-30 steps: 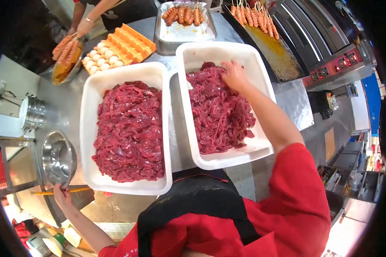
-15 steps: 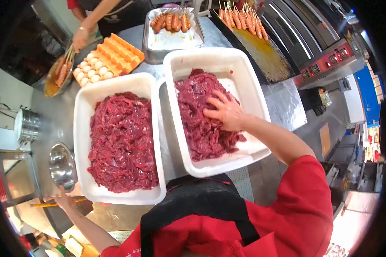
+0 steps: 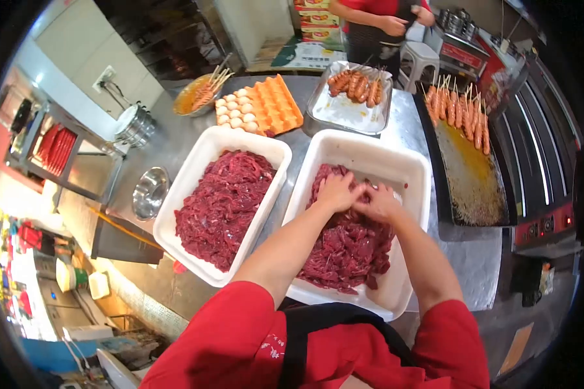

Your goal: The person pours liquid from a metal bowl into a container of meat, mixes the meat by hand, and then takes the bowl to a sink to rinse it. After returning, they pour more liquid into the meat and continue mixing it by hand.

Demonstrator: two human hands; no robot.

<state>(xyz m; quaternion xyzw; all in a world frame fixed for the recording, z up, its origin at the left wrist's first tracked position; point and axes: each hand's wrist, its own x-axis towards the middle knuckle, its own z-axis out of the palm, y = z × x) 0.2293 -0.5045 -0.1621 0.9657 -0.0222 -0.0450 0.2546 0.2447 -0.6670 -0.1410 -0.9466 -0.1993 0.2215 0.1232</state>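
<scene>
My left hand and my right hand meet over the raw sliced meat in the right-hand white tub. Both have their fingers apart and touching the dark red meat; some fingertips are hidden in it. The meat fills the tub's left and near part, leaving bare white floor at the far end and right side. To the left stands a second white tub with a larger, more even heap of sliced meat.
Beyond the tubs are an orange egg tray, a metal pan of sausages and a skewer bowl. A steel bowl is at left. A griddle with skewered sausages is at right. Another person stands behind.
My left hand has moved from beside the steel bowl into the right tub, next to my right hand. The view has turned, and the other person's hand has left the skewer bowl.
</scene>
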